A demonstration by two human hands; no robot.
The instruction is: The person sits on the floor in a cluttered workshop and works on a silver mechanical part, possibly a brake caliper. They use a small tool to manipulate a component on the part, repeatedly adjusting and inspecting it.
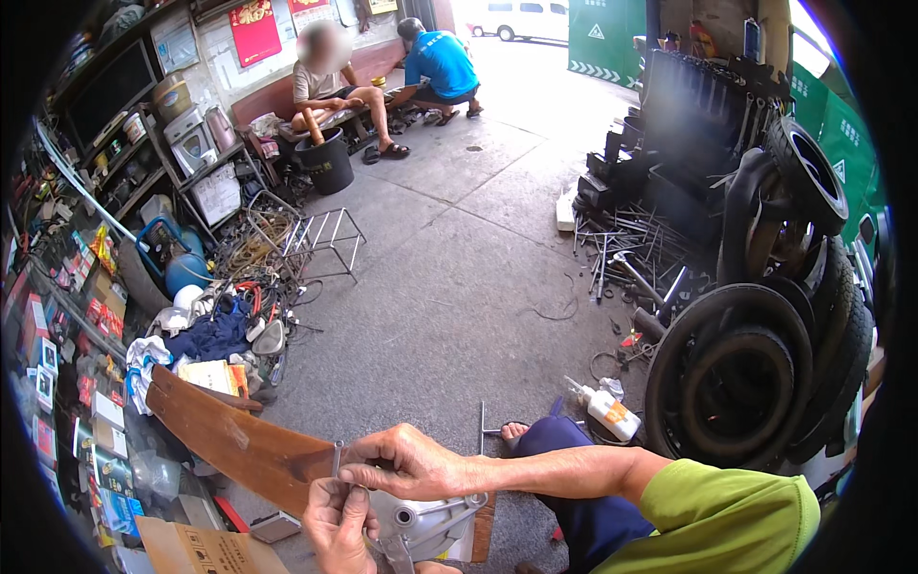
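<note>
Concrete floor (430,316) lies beyond the right hand (411,465), pinching one slim metal piece (337,455), and one closed left hand (337,528), contents unclear.

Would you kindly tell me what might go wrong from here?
The slim metal part pinched in the right hand could slip and drop. The left hand, bare and close to the grey metal casting, might get scraped. The T-shaped metal bar could trip the foot beside it, which looks to be in open footwear.
</note>
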